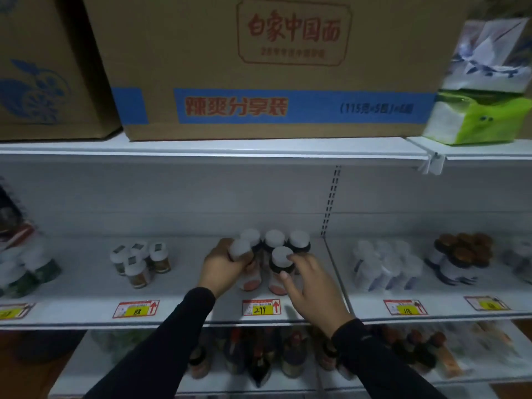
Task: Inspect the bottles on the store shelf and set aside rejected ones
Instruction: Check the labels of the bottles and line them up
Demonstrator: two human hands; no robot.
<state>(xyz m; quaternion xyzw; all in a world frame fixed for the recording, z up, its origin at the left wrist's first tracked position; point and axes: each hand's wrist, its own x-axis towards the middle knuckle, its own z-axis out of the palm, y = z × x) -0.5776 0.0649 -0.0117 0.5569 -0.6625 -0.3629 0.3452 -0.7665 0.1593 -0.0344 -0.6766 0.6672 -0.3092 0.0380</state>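
A cluster of white-capped bottles [275, 240] with dark bands and pinkish contents stands mid-shelf on the white shelf [187, 286]. My left hand [223, 269] grips the front-left bottle [240, 251] near its cap. My right hand [312, 286] reaches to the front-right bottle [280, 262]; the thumb touches its side and a fingertip touches the cap edge, with the fingers spread and only lightly curved. Both bottles stand on the shelf, their lower parts partly hidden by my hands.
Small white-capped spice jars [141, 262] stand to the left, green jars [28, 273] farther left. Wrapped clear bottles [385, 266] and brown-lidded jars [463, 254] sit right of the shelf divider. Cardboard boxes [259, 67] fill the shelf above. Dark bottles [259, 361] line the shelf below.
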